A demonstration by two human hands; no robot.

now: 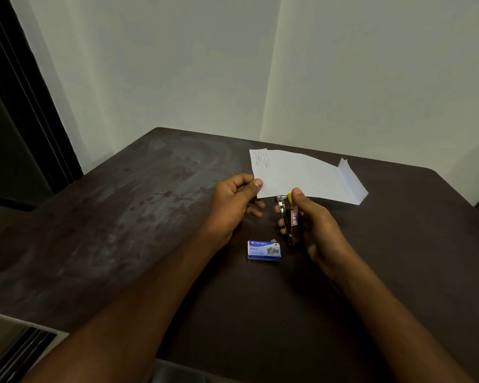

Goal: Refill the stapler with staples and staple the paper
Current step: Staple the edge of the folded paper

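Left hand: the left hand point(237, 201) pinched the near left corner of the paper point(302, 175) between thumb and fingers, holding that edge up off the tabletop point(150, 217).
Right hand: the right hand point(313, 219) was wrapped around the stapler point(288, 217), thumb on its yellow top end, fingers curled under.
Stapler: held nearly upright, nose pointed at the paper's near edge; its mouth sat right at that edge, but whether the sheet was already between the jaws could not be told.
Paper: a white sheet with faint writing at the far left corner and a fold standing up at the right end; the right part appeared to rest on the tabletop.
Step in hand: judged to be the stapling itself; the refill looked done, though the staple channel was not visible.
Risk 1: the paper could slip or buckle when squeezed, since only one corner was pinched and the sheet sagged across its span.
Risk 2: the staple could land too close to the edge and tear out, because the nose met only the margin.
Risk 3: a misfire or jam, if the strip was seated badly; not checkable here.
Nearby: a blue staple box point(264, 250) lay on the tabletop just beside the right wrist, with a small scrap at its far corner.
Obstructions: nothing lay between stapler and paper; the box was near the forearm and could be nudged.
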